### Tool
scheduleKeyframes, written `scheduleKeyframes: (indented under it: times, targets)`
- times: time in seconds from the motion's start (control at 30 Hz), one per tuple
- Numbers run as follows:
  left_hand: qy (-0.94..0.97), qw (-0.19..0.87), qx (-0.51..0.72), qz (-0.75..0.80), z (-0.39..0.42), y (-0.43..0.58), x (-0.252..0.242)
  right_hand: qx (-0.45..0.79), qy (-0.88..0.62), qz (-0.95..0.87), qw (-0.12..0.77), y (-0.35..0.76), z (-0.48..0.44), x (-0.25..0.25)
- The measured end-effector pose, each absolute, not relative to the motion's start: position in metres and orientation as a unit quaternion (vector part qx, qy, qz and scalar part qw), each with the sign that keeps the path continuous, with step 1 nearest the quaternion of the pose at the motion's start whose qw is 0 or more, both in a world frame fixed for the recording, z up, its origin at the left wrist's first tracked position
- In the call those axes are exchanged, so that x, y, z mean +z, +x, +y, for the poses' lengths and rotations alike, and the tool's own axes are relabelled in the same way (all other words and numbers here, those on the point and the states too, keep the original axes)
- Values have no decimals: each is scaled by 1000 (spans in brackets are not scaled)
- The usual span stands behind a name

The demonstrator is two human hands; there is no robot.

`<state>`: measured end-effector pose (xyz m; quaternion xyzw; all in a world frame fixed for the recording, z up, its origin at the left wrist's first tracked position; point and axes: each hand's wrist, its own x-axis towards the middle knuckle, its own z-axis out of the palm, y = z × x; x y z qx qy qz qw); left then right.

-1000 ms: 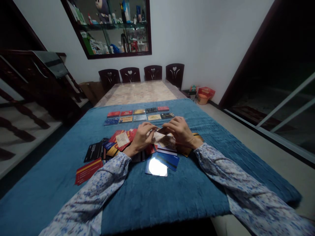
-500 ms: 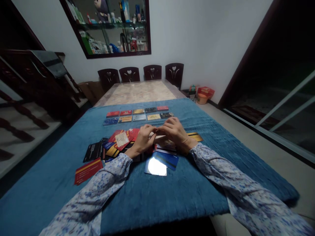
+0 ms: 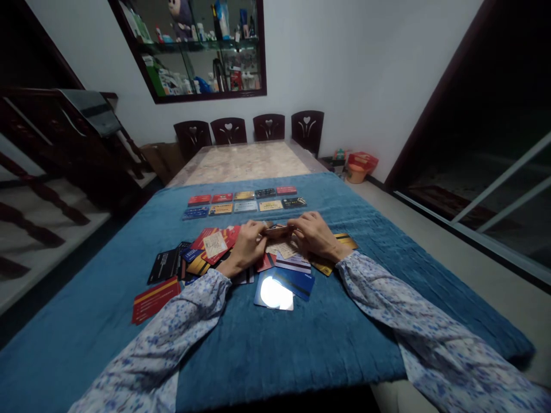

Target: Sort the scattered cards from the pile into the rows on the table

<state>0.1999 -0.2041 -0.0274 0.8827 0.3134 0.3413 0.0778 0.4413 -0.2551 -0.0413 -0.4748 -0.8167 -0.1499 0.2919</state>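
Observation:
My left hand and my right hand are both closed on the two ends of a card, held nearly edge-on above the pile. Its printed face is hard to make out. Beneath my hands lie cream cards, a white striped card and a blue card. A shiny card reflects light at the near edge of the pile. Left of my left hand are red cards, a black card and a cream card. A gold card shows beyond my right wrist.
Two rows of card stacks, among them a blue stack and a black stack, stand farther back on the blue cloth. Beyond is the bare marble tabletop, with chairs along the wall.
My hands have moved slightly apart, and the card between them now shows as a thin strip. More of the cream cards below is visible. The view has shifted a little.

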Motion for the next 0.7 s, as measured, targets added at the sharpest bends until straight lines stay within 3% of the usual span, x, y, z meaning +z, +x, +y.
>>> scheduleKeyframes:
  times: [0.7]
  targets:
    - [900,-30,270,341,-203,201,-29,-129,-519,-808,247,427,-255,-44]
